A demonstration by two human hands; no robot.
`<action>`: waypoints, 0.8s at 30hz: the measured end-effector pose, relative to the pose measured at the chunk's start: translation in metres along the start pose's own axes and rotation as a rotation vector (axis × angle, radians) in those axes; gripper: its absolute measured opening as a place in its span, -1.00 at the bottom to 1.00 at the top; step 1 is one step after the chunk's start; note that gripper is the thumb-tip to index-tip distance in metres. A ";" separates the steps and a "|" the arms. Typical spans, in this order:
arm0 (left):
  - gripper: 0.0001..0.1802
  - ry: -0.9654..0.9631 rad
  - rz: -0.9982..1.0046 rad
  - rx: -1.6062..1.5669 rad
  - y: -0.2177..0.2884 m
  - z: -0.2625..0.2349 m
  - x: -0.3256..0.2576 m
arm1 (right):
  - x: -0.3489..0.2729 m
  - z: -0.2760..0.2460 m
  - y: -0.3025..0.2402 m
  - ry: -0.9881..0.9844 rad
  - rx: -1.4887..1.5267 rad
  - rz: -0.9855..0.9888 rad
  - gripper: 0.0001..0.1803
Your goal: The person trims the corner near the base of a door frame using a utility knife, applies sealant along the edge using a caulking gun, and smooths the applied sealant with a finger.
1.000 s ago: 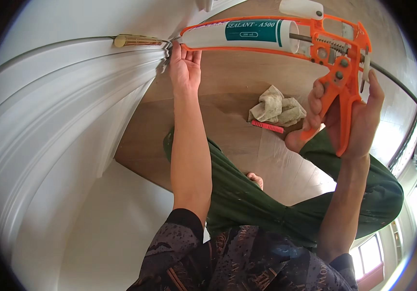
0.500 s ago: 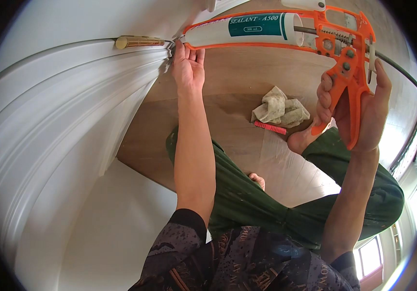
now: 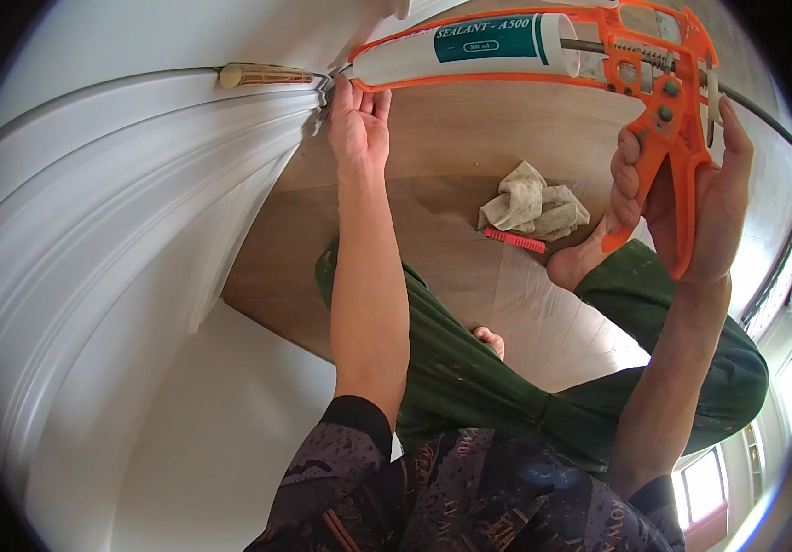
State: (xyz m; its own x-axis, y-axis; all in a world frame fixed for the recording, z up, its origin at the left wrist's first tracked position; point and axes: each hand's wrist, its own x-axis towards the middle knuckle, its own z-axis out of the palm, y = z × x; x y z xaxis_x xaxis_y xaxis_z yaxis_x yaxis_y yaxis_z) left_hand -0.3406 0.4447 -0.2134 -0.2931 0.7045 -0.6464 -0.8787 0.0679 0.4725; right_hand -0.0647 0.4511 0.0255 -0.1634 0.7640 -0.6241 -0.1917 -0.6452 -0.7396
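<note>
My right hand (image 3: 690, 198) grips the handle and trigger of an orange caulking gun (image 3: 663, 92) that carries a white sealant tube (image 3: 469, 55) with a teal label. The tube's nozzle points left at the joint beside a white moulded door frame (image 3: 138, 184). My left hand (image 3: 357, 124) reaches up with its fingertips at the nozzle tip, pressed against the frame's edge. A brass-coloured hinge (image 3: 262, 74) sits on the frame just left of the nozzle.
A crumpled beige rag (image 3: 534, 204) and a small red cutter (image 3: 515, 241) lie on the wooden floor (image 3: 451, 156) below the gun. My legs in green trousers (image 3: 469, 368) are folded on the floor. A white wall panel (image 3: 221, 414) fills the lower left.
The caulking gun and both hands have shifted slightly upward and to the right in the view. The left fingers stay at the nozzle tip.
</note>
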 end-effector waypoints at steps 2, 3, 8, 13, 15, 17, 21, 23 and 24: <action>-0.71 -0.006 -0.001 0.001 -0.001 0.001 0.000 | 0.001 -0.002 -0.002 -0.045 -0.019 0.002 -0.16; -0.71 0.002 -0.005 0.004 -0.001 0.001 0.000 | 0.001 -0.002 -0.002 -0.053 -0.011 0.005 -0.16; -0.70 -0.016 -0.004 0.046 0.002 -0.002 -0.001 | 0.000 0.003 -0.003 -0.036 0.012 0.015 -0.16; -0.70 -0.020 -0.011 0.063 0.000 -0.001 -0.004 | -0.010 0.014 -0.002 0.074 0.048 0.033 -0.15; -0.71 -0.022 -0.008 0.063 0.000 0.000 -0.006 | -0.016 0.014 0.003 0.050 0.086 0.041 -0.14; -0.71 -0.026 -0.004 0.063 0.000 0.000 -0.007 | -0.023 0.017 0.007 0.027 0.123 0.050 -0.14; -0.74 -0.044 0.001 0.074 0.001 -0.005 -0.007 | -0.039 0.033 0.019 0.116 0.212 0.096 -0.09; -0.74 -0.055 0.001 0.069 0.000 -0.007 -0.007 | -0.047 0.036 0.027 0.166 0.213 0.122 -0.05; -0.75 -0.057 -0.001 0.073 0.000 -0.008 -0.007 | -0.050 0.038 0.030 0.166 0.213 0.121 -0.05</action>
State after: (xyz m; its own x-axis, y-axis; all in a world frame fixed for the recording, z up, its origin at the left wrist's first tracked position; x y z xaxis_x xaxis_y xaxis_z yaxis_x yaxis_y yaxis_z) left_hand -0.3419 0.4340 -0.2136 -0.2687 0.7435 -0.6123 -0.8486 0.1181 0.5158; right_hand -0.0994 0.3932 0.0441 -0.0405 0.6599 -0.7502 -0.3824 -0.7039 -0.5986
